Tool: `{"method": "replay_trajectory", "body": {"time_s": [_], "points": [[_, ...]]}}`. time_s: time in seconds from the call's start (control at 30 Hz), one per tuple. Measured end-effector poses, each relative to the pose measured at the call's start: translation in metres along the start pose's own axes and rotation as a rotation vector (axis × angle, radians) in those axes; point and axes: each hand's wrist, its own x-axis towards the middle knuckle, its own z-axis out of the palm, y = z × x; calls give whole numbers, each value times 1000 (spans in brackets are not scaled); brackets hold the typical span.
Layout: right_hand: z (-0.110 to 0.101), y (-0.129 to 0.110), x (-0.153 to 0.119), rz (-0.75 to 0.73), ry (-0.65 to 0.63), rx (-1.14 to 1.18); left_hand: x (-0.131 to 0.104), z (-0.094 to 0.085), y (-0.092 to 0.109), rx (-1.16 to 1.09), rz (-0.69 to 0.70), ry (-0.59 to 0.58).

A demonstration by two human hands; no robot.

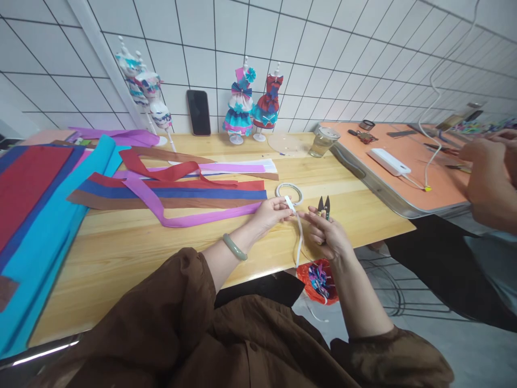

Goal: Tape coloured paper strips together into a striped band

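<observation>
My left hand (274,212) pinches the top of a narrow white strip (299,242) over the wooden table. The strip hangs down past the table's front edge. In my right hand (329,235) are small black thread snips (324,207), their two blades apart and pointing up; its index finger reaches toward the strip. A roll of white tape (289,192) lies flat just behind my left hand. To the left, a purple fabric strip (194,218) ends close to my left hand, in front of red, blue and brown strips (173,193).
Small dress forms (239,108), a phone (198,112) and a glass cup (323,141) stand along the tiled wall. Folded fabrics (52,199) cover the left side. A red bag of scraps (319,281) sits below the edge. Another person's hands (490,167) are at the orange table (440,183).
</observation>
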Motion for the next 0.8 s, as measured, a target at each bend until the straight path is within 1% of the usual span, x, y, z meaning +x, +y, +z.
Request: {"method": "replay_trajectory", "body": {"time_s": [0.1, 0.17, 0.23, 0.3, 0.37, 0.43, 0.53, 0.63, 0.7, 0.8], "points": [[-1, 2, -2, -107, 86, -66, 0, 0, 2, -3, -10, 35], [0, 3, -6, -151, 121, -197, 0, 0, 3, -15, -28, 45], [1, 4, -11, -191, 119, -390, 0, 0, 4, -18, -43, 53], [3, 4, -15, -231, 90, -563, 0, 0, 4, -3, -46, 66], [3, 3, -18, -256, 70, -664, 0, 0, 4, 21, -43, 71], [0, 1, -19, -264, 74, -715, 0, -1, 4, 40, -41, 64], [-6, -2, -19, -251, 85, -743, 0, -2, 2, 61, -43, 48], [-10, -3, -19, -202, 91, -710, 0, -2, 1, 70, -37, 20], [-12, -2, -18, -169, 103, -653, 0, -2, 1, 73, -30, 1], [-15, 1, -17, -109, 106, -500, 0, -2, 0, 72, -22, -14]]}}
